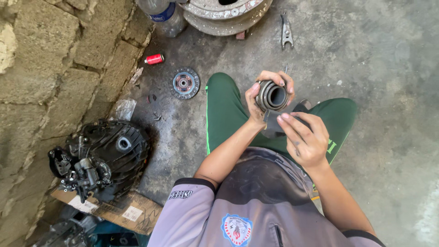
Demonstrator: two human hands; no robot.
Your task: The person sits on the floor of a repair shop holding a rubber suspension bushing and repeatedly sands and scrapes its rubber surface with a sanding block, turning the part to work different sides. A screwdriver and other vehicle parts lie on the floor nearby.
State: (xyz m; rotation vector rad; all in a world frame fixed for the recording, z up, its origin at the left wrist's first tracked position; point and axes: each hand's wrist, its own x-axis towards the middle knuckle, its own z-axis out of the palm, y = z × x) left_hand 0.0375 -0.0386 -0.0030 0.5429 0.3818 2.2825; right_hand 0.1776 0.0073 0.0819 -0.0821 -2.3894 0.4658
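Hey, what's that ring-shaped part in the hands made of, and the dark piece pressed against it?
Ring-shaped part, held in the left hand: looks like bare steel, dull grey with worn, grimy ridges. Dark piece under the right hand: flat, matte black and bendable, possibly abrasive paper or cloth; cannot tell which.

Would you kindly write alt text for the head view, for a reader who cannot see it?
A crouching person's left hand grips a ribbed metal bearing while the right hand presses a dark pad against it. On the concrete floor lie a clutch disc, a red can and a black gearbox.
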